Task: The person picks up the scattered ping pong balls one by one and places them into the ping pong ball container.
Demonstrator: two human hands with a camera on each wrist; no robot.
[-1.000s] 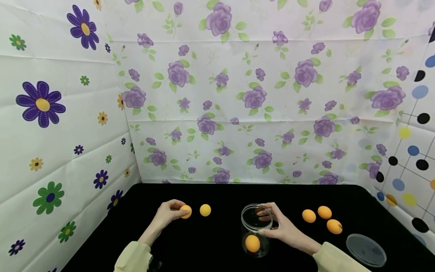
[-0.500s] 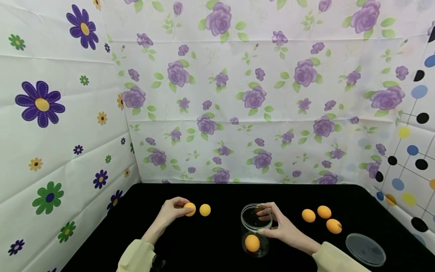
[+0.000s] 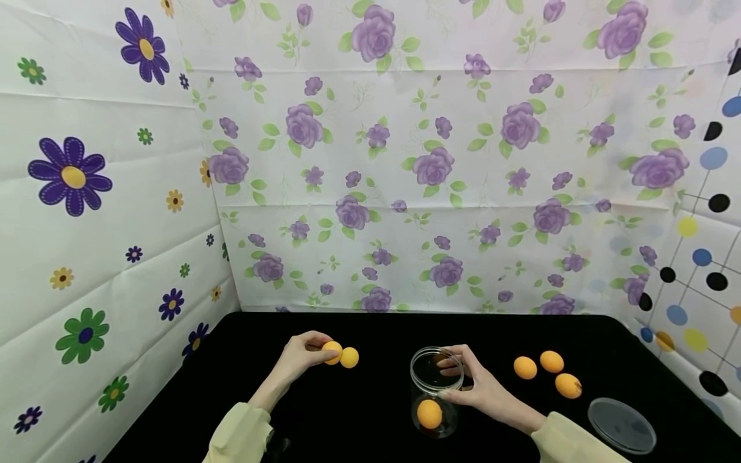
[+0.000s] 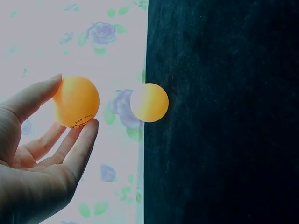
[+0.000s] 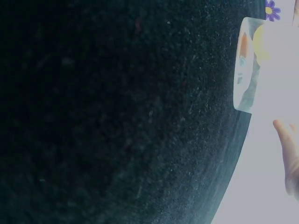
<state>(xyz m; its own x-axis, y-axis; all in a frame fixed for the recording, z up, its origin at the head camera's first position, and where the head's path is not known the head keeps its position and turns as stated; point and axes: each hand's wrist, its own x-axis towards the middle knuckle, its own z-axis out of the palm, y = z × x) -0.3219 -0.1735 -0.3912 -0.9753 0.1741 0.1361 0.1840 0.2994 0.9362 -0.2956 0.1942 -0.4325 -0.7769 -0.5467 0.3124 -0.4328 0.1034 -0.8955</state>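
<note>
My left hand (image 3: 300, 355) pinches an orange ping-pong ball (image 4: 77, 101) between thumb and fingertips; small dark print shows on the ball in the left wrist view. Just right of it, a second orange ball (image 3: 350, 357) rests on the black tabletop. With my right hand (image 3: 477, 384) I grip the upper side of a clear, lidless jar (image 3: 437, 389), thumb in front and fingers behind. One orange ball (image 3: 429, 414) lies at the bottom of the upright jar. In the right wrist view only part of the jar (image 5: 247, 65) and a washed-out bit of the hand (image 5: 290, 158) appear.
Three more orange balls, among them one with a dark mark (image 3: 568, 386), lie right of my right hand. A clear round lid (image 3: 622, 426) is flat on the black table (image 3: 370, 328) near the right edge. Flowered cloth (image 3: 370, 161) hangs behind.
My left hand, still pinching its ball, has moved right and slightly up in the head view, closing on the ball beside it. The right hand and the jar have stayed put.
</note>
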